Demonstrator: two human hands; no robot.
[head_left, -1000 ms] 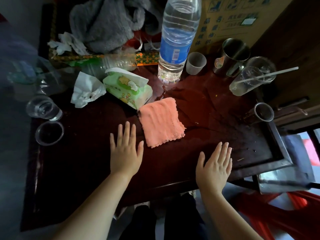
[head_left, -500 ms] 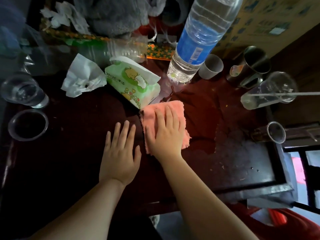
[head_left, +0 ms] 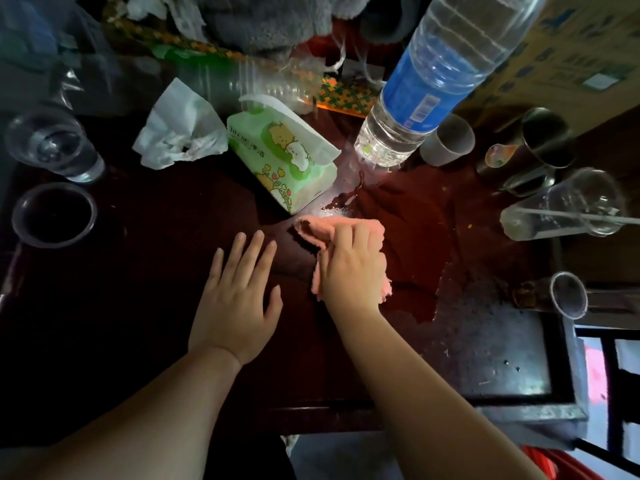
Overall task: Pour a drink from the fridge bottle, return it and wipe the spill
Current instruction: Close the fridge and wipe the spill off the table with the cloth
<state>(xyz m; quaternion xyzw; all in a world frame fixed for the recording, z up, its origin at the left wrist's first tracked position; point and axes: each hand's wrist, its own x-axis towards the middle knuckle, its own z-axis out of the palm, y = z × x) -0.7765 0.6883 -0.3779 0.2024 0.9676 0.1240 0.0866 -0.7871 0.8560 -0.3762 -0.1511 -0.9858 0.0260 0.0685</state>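
Note:
A pink cloth [head_left: 311, 230] lies bunched on the dark red table [head_left: 138, 306], and my right hand [head_left: 353, 268] grips it with curled fingers. A wet spill [head_left: 341, 202] glistens just beyond the cloth, running up toward a large clear water bottle [head_left: 433, 81] with a blue label that stands at the back. My left hand [head_left: 239, 299] rests flat on the table, fingers straight, just left of the cloth.
A green tissue pack [head_left: 287, 157] and a crumpled white tissue [head_left: 176, 133] lie behind my hands. Plastic cups [head_left: 55, 147] stand at the left, with more cups [head_left: 561, 206] and a metal mug [head_left: 540, 143] at the right. Grey fabric [head_left: 270, 22] is heaped at the back.
My right hand moved from the table's front edge onto the cloth, then curled its fingers and bunched the cloth up. My left hand stayed flat in place.

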